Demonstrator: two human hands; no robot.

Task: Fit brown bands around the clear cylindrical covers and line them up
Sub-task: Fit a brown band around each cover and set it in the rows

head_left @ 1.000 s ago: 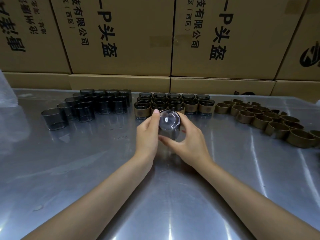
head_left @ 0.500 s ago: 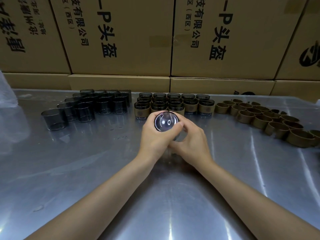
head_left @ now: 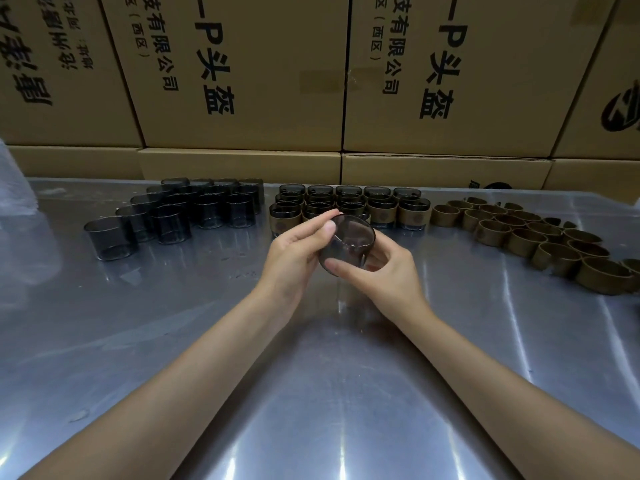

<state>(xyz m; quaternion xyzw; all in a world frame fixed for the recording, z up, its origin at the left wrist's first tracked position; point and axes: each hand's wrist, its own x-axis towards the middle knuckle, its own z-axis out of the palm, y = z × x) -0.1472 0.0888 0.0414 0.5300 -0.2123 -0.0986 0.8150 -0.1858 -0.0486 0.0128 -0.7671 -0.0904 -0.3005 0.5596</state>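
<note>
Both hands hold one clear smoky cylindrical cover (head_left: 349, 245) tilted above the metal table (head_left: 311, 393). My left hand (head_left: 294, 252) pinches its upper left rim with thumb and fingertips. My right hand (head_left: 381, 275) curls round its lower right side, thumb across the front. I cannot make out a brown band on it. Bare clear covers (head_left: 173, 216) stand grouped at the back left. Banded covers (head_left: 381, 207) stand in rows at the back centre. Loose brown bands (head_left: 540, 233) lie at the back right.
Stacked cardboard boxes (head_left: 242, 81) with black printing form a wall behind the table. A clear plastic bag (head_left: 14, 188) shows at the far left edge. Bare metal surface lies between my forearms and toward me.
The cover turned in my hands from facing the camera to tilted. My left hand slid from wrapping its front to pinching its upper rim, and my right thumb came across the front.
</note>
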